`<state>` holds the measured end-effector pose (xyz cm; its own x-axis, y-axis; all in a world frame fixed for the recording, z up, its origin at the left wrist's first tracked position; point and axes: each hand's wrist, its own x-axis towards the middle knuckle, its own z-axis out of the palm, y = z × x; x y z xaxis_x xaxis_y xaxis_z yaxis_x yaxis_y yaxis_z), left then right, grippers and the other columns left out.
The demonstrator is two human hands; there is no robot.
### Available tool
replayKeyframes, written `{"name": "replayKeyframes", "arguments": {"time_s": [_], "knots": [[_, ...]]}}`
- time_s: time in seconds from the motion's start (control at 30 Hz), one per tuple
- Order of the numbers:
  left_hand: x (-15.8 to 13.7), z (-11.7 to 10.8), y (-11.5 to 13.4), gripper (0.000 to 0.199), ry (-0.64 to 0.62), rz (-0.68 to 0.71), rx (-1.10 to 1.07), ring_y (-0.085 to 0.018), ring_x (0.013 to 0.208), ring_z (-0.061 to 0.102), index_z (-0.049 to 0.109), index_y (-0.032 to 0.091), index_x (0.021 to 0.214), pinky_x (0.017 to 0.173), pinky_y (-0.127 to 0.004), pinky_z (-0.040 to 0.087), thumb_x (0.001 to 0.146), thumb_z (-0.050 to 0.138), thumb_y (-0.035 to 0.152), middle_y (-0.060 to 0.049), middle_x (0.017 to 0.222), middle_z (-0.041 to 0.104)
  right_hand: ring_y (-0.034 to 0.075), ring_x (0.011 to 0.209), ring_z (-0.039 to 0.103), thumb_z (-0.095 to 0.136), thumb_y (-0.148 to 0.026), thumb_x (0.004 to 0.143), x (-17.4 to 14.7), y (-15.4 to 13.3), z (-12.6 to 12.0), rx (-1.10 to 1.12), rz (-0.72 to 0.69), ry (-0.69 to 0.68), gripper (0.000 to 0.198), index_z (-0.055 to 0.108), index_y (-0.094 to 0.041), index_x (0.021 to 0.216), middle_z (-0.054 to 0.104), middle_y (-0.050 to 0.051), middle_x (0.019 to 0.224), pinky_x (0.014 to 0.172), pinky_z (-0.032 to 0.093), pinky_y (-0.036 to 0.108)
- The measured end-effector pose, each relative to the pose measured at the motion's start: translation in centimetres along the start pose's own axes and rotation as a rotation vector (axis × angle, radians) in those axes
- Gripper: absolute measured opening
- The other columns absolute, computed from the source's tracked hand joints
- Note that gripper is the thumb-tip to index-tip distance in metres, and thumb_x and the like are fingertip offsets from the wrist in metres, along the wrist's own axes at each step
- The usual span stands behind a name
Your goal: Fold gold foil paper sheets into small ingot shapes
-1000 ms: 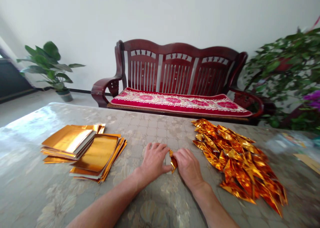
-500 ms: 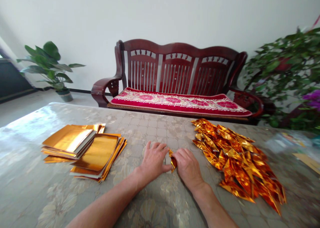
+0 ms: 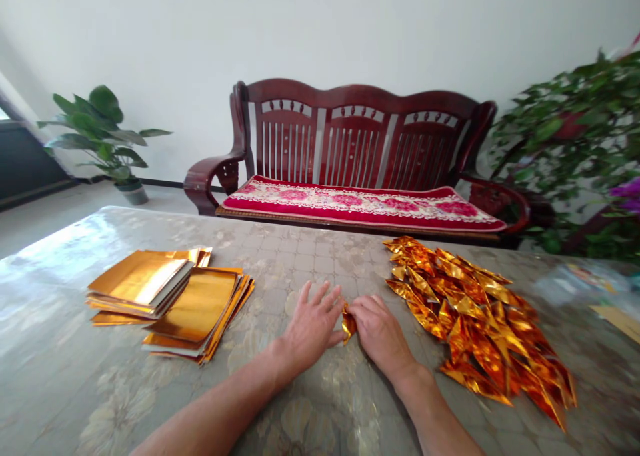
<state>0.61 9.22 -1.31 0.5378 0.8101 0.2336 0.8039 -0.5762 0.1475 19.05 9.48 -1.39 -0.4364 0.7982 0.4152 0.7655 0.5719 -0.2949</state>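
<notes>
Between my hands a small piece of gold foil paper [image 3: 349, 327] is partly folded, and my fingers cover some of it. My right hand [image 3: 381, 336] has its fingers curled and closed on the right side of this piece. My left hand [image 3: 316, 323] is open on the other side, fingers spread, with the thumb and index fingertips at the paper's left edge. Off to the left lie two stacks of flat gold foil paper sheets [image 3: 200, 303]. On the right is a heap of folded, pointed gold foil paper pieces [image 3: 475, 316].
A patterned covering lies over the table [image 3: 280, 403]. Clear plastic bags [image 3: 575, 283] sit near its right edge. Beyond the table stands a dark red wooden bench [image 3: 355, 136] with a floral cushion [image 3: 360, 203]. Potted plants [image 3: 103, 133] flank the bench.
My left hand's fingers have spread and straightened. The light patch of paper beside its thumb no longer shows. My right hand stays at the foil paper.
</notes>
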Motion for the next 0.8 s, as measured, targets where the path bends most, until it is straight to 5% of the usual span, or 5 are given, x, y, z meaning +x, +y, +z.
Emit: {"name": "replayKeyframes", "arguments": {"time_s": [0.27,0.63,0.8], "knots": [[0.1,0.6,-0.2,0.046,-0.030,0.084,-0.009,-0.027,0.137,0.043,0.049,0.022,0.135,0.116,-0.047,0.028,0.093,0.058,0.037,-0.005,0.144,0.054,0.020,0.090,0.056,0.048,-0.008,0.090,-0.1,0.5,0.1,0.030,0.061,0.037,0.024,0.069,-0.021,0.091,0.064,0.004,0.087,0.083,0.046,0.032],[-0.2,-0.1,0.2,0.045,-0.044,0.063,0.044,-0.029,0.137,0.041,0.046,0.027,0.137,0.114,-0.055,0.026,0.095,0.053,0.041,-0.004,0.145,0.052,0.019,0.085,0.058,0.051,-0.005,0.082,-0.5,1.3,-0.4,-0.101,0.150,0.041,0.027,0.071,-0.022,0.081,0.065,0.003,0.081,0.078,0.044,0.030],[-0.3,-0.1,0.3,0.048,-0.049,0.047,0.063,-0.030,0.136,0.042,0.045,0.029,0.139,0.113,-0.058,0.027,0.094,0.056,0.041,-0.007,0.144,0.052,0.018,0.090,0.060,0.046,-0.003,0.083,-0.5,1.1,-0.4,-0.035,0.104,0.092,0.036,0.073,-0.024,0.096,0.068,0.003,0.091,0.083,0.046,0.029]]}}
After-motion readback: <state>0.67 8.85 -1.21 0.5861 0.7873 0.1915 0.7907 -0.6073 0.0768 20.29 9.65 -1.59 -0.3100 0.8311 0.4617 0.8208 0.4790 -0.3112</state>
